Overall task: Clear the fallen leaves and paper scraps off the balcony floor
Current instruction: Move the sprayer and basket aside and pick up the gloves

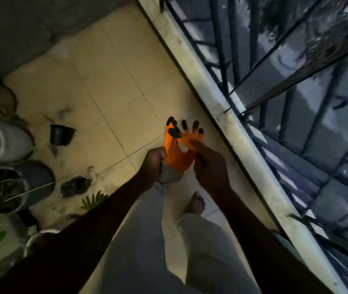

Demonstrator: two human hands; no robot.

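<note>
The floor (pixel 109 81) isn't cleared: dark bits (pixel 91 171), leaves or scraps as far as I can tell, lie on the tiles by the pots (pixel 9 141) along its left side, with more smudged near a small black pot (pixel 61 134). I'd judge the clearing not begun; all of it is left. I'm readying a glove (pixel 176 153). My left hand (pixel 152 164) is curled tight round its grey cuff. My right hand (pixel 210 164) pinches the orange part below the black tips.

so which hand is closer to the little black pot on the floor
Left. The left hand holds the orange glove nearer the black pot; the right hand is beyond, toward the railing.
</note>
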